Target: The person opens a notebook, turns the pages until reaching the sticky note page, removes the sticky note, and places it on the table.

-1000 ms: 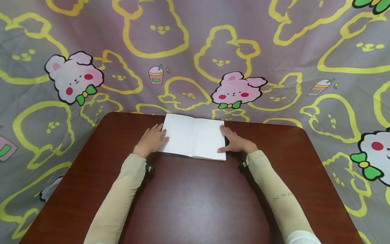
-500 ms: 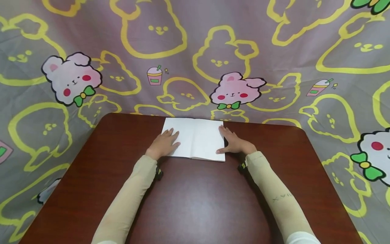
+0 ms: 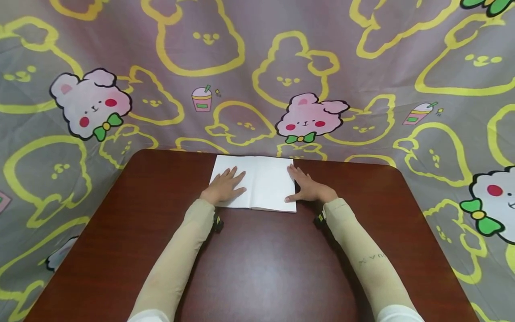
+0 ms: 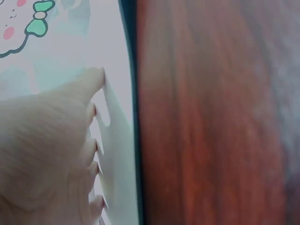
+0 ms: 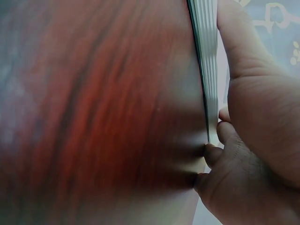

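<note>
An open notebook (image 3: 269, 183) with blank white pages lies flat near the table's far edge. My left hand (image 3: 225, 185) rests on its left page, fingers spread and straight. In the left wrist view the fingertips of that hand (image 4: 47, 150) touch the white page (image 4: 123, 154), close to the dark cover edge. At the right side of the notebook is my right hand (image 3: 311, 187), its thumb over the right page and its fingers along the outer edge. The right wrist view shows this hand (image 5: 262, 122) beside the stacked page edges (image 5: 208, 65), with some fingertips by the tabletop.
The notebook lies on a dark reddish-brown wooden table (image 3: 265, 264) with rounded far corners. Behind and around it hangs a grey curtain (image 3: 233, 53) printed with cartoon animals. A small black device (image 3: 217, 222) sits at the left wrist, and another black device (image 3: 319, 219) at the right.
My left hand has moved rightward from the notebook's left edge onto the left page, its fingers spreading. The far left part of the notebook now lies flatter. My right hand has stayed in place.
</note>
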The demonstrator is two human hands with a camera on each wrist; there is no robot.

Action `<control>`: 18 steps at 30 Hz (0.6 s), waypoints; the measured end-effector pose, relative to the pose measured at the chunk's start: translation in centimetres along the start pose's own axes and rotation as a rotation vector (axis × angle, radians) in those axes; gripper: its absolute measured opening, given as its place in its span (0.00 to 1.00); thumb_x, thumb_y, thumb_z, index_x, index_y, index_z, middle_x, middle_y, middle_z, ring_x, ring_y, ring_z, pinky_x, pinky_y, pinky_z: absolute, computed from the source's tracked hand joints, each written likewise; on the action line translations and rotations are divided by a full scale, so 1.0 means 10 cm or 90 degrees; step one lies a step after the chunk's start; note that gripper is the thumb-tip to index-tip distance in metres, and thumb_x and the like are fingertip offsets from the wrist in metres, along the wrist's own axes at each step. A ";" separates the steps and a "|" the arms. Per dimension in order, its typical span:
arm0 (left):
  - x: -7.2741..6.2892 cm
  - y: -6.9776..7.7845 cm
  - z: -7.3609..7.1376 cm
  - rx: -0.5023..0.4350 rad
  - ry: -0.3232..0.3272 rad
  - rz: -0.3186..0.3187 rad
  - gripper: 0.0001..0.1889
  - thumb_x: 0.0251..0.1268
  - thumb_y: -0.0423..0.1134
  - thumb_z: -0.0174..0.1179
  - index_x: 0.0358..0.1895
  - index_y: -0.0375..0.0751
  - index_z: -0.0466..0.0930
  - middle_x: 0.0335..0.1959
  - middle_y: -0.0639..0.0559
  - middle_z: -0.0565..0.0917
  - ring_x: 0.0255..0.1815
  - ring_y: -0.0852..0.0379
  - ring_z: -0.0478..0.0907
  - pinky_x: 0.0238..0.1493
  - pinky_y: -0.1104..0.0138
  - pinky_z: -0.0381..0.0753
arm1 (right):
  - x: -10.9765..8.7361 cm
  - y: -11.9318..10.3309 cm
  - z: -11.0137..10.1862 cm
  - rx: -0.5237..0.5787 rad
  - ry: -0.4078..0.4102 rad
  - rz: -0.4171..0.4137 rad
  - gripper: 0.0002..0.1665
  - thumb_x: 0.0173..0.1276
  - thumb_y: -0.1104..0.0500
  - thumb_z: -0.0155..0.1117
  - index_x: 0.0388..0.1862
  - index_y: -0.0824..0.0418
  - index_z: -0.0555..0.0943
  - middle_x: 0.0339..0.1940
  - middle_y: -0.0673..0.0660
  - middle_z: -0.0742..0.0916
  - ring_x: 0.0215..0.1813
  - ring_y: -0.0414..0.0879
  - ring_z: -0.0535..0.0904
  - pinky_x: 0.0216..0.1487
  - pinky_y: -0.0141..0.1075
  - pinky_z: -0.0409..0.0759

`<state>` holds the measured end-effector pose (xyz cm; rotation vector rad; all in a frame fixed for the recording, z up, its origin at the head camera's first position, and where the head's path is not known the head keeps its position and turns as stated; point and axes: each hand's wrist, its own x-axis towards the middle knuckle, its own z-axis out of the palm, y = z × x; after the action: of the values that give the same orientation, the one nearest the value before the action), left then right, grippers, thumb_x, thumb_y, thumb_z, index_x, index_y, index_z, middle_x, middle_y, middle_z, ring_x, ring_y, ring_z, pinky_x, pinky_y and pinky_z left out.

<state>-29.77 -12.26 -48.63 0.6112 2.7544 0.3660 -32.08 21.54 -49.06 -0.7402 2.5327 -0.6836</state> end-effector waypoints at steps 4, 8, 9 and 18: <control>-0.01 0.04 0.00 -0.004 0.003 -0.007 0.36 0.82 0.57 0.42 0.84 0.48 0.46 0.84 0.38 0.41 0.84 0.34 0.39 0.80 0.38 0.41 | -0.01 0.01 -0.01 -0.003 0.002 0.003 0.74 0.61 0.38 0.75 0.84 0.64 0.35 0.85 0.63 0.40 0.84 0.64 0.30 0.77 0.69 0.32; 0.00 0.07 0.01 -0.009 0.006 -0.022 0.36 0.81 0.57 0.44 0.84 0.49 0.46 0.84 0.40 0.41 0.84 0.35 0.37 0.80 0.38 0.39 | -0.01 0.01 -0.02 -0.006 -0.002 0.008 0.74 0.60 0.37 0.75 0.84 0.64 0.35 0.85 0.63 0.40 0.84 0.64 0.30 0.77 0.69 0.31; 0.00 0.08 0.01 -0.013 0.007 -0.026 0.36 0.81 0.57 0.44 0.84 0.50 0.46 0.84 0.40 0.40 0.84 0.36 0.37 0.80 0.38 0.39 | -0.01 0.01 -0.02 -0.006 -0.002 0.008 0.74 0.60 0.37 0.75 0.84 0.64 0.35 0.85 0.64 0.40 0.84 0.64 0.30 0.77 0.69 0.31; 0.00 0.12 0.03 -0.009 0.008 -0.054 0.36 0.81 0.58 0.45 0.84 0.52 0.45 0.85 0.42 0.39 0.84 0.37 0.36 0.79 0.38 0.39 | -0.02 0.01 -0.01 0.012 0.011 -0.001 0.73 0.60 0.40 0.76 0.84 0.64 0.37 0.85 0.64 0.42 0.84 0.65 0.30 0.76 0.70 0.31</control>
<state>-29.25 -11.16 -48.53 0.4894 2.7759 0.3704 -32.01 21.76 -49.04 -0.7333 2.5374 -0.7160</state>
